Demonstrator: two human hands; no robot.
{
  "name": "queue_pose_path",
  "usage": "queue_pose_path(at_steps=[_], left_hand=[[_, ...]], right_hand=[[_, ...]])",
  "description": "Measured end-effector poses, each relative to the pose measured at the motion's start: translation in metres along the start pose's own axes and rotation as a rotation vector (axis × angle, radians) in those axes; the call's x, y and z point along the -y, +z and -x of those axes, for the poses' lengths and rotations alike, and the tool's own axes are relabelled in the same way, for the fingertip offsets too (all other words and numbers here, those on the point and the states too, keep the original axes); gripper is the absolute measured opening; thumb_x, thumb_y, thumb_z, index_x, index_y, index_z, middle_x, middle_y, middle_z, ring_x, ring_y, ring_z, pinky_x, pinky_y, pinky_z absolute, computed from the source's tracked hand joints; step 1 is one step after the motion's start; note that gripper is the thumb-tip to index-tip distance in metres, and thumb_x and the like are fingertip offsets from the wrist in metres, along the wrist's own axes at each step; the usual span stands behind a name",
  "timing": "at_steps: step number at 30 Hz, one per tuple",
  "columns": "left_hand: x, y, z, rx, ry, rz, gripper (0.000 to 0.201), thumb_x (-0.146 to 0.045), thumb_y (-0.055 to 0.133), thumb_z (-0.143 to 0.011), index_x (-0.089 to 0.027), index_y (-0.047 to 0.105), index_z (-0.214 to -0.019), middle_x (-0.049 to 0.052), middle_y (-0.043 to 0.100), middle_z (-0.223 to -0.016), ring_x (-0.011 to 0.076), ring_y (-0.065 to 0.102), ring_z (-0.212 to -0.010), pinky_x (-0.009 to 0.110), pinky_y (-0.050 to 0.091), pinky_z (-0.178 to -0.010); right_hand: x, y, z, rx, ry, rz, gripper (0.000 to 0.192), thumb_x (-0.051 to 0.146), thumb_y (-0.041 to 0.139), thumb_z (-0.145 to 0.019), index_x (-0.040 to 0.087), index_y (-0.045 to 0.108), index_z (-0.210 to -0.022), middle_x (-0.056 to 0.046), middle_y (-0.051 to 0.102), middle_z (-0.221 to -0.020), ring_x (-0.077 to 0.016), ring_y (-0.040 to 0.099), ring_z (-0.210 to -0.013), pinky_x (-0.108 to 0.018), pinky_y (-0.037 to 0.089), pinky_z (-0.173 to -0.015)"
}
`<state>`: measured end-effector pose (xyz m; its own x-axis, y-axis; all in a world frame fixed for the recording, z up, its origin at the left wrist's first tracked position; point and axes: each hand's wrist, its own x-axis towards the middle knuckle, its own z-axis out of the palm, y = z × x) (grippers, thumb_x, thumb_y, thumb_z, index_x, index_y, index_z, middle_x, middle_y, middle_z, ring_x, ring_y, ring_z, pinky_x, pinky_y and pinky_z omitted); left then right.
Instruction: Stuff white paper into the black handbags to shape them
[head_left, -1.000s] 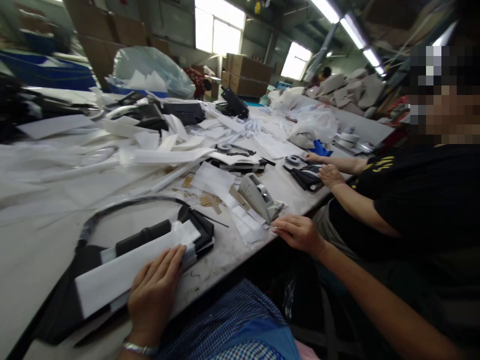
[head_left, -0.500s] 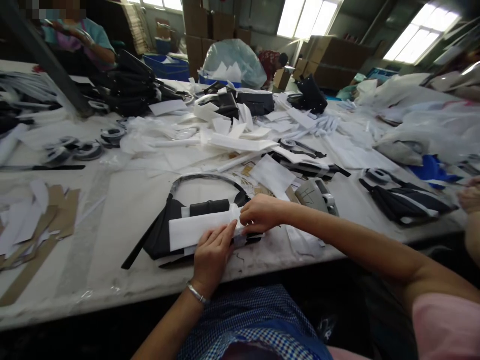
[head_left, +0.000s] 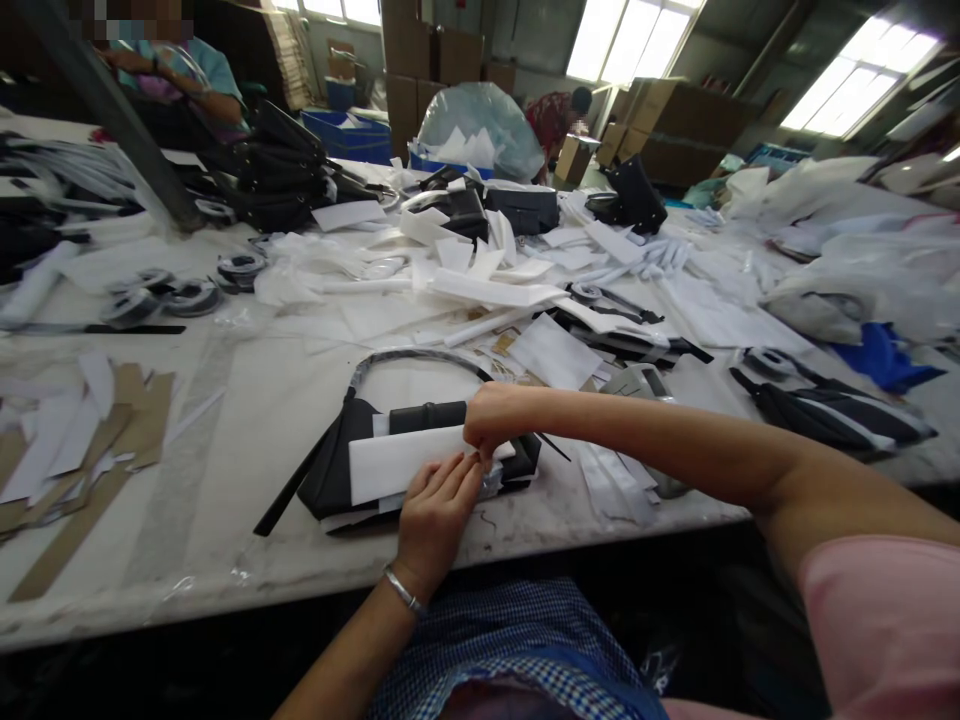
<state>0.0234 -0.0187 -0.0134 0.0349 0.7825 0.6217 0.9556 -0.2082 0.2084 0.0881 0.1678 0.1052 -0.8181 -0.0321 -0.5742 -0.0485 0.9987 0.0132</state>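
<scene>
Handbag (head_left: 337,465) lies flat near our bench (head_left: 247,400) edge, white paper (head_left: 397,462) across it. Our right hand (head_left: 491,415) pinches the paper's right end; our left hand (head_left: 435,515) presses fingertips just beside, uncurled.

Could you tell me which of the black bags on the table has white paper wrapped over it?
The black bag under both hands, nearest the table edge; the others lie bare.

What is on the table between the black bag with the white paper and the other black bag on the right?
In the head view, between the black bag and the other black bag lie the right hand's forearm, a grey tape dispenser and white paper strips.
</scene>
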Motion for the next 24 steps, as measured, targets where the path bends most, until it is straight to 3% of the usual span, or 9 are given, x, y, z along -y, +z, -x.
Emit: queue_pose_path(at_steps=[10,15,19,24], left_hand=[[0.002,-0.001,0.004,-0.013,0.071,-0.059,0.036,-0.015,0.050,-0.098,-0.026,0.061,-0.130,0.004,0.064,-0.134,0.0236,0.062,-0.120,0.040,0.046,-0.098],[0.004,-0.005,0.007,0.028,0.096,-0.082,0.039,-0.013,0.050,-0.096,-0.028,0.060,-0.131,0.005,0.061,-0.138,0.0249,0.062,-0.121,0.042,0.050,-0.097],[0.002,-0.006,0.008,0.040,0.080,-0.092,0.041,-0.012,0.050,-0.096,-0.028,0.059,-0.133,0.004,0.060,-0.138,0.0246,0.061,-0.122,0.042,0.050,-0.097],[0.001,-0.004,0.008,0.029,0.072,-0.104,0.041,-0.013,0.053,-0.095,-0.030,0.060,-0.132,0.003,0.061,-0.137,0.0239,0.062,-0.121,0.041,0.051,-0.097]], right_hand=[[-0.023,0.011,-0.009,-0.082,-0.047,-0.109,0.032,0.059,0.073,-0.077,0.029,0.078,-0.085,0.003,0.075,-0.077,-0.0120,0.060,-0.064,-0.024,0.026,-0.054],[-0.038,0.024,-0.013,-0.220,-0.005,-0.228,0.034,0.060,0.076,-0.073,0.027,0.075,-0.082,0.005,0.073,-0.075,-0.0113,0.059,-0.065,-0.023,0.026,-0.054],[-0.051,0.035,-0.017,-0.305,0.015,-0.403,0.036,0.054,0.081,-0.070,0.022,0.070,-0.081,0.006,0.069,-0.072,-0.0101,0.057,-0.064,-0.022,0.030,-0.057],[-0.064,0.050,-0.023,-0.309,0.054,-0.628,0.034,0.046,0.082,-0.071,0.017,0.069,-0.084,0.006,0.064,-0.069,-0.0093,0.056,-0.065,-0.019,0.037,-0.060]])
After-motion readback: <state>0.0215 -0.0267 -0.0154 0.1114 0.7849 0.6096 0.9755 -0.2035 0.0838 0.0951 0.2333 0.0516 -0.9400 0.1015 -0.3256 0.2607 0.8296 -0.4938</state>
